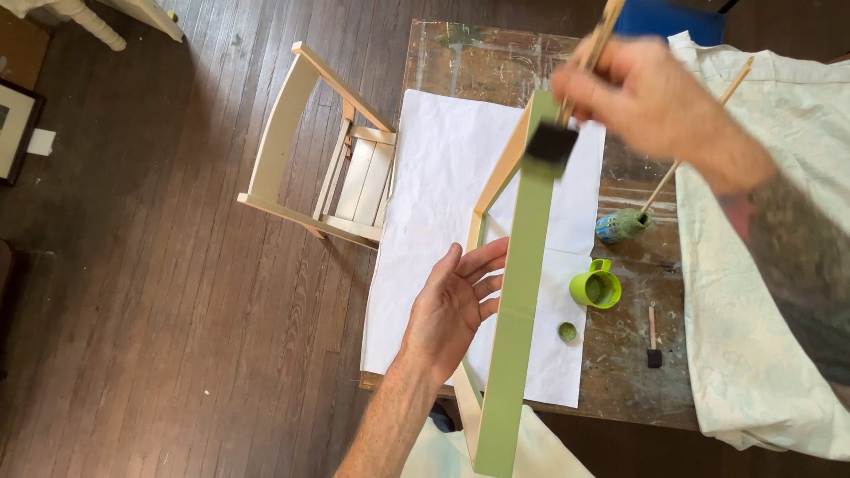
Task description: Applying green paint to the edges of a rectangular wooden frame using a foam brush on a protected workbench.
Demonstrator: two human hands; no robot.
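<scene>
While the wooden frame point(518, 292) stands on edge above the table, both hands are engaged on it.

Frame: wooden, rectangular, its upturned outer edge painted green, the inner faces bare pale wood. It runs from the bottom of the view up toward the middle of the table.

Left hand point(452, 305): fingers spread open and flat, palm pressed against the frame's left side, steadying it; nothing is gripped.

Right hand point(642, 97): fingers closed around the wooden handle of a foam brush point(551, 142), whose dark head touches the far end of the green edge.

Paper sheet point(443, 177): white, creased, spread on the table below the frame.

Table point(637, 372): worn wood, blotched with old paint.

Green cup point(595, 288): small, with a handle, on the paper's right edge, just right of the frame.

Green lid point(567, 332): small, round, on the paper near the cup.

Paint jar point(620, 226): lying tilted on the table beyond the cup, with a thin stick point(699, 133) rising from its mouth.

Spare foam brush point(652, 341): small, black-headed, lying on the bare table right of the lid.

Drop cloth point(753, 336): pale, paint-stained, covering the table's right side.

Chair point(323, 168): cream-coloured, standing on the dark plank floor point(159, 292) left of the table.
</scene>
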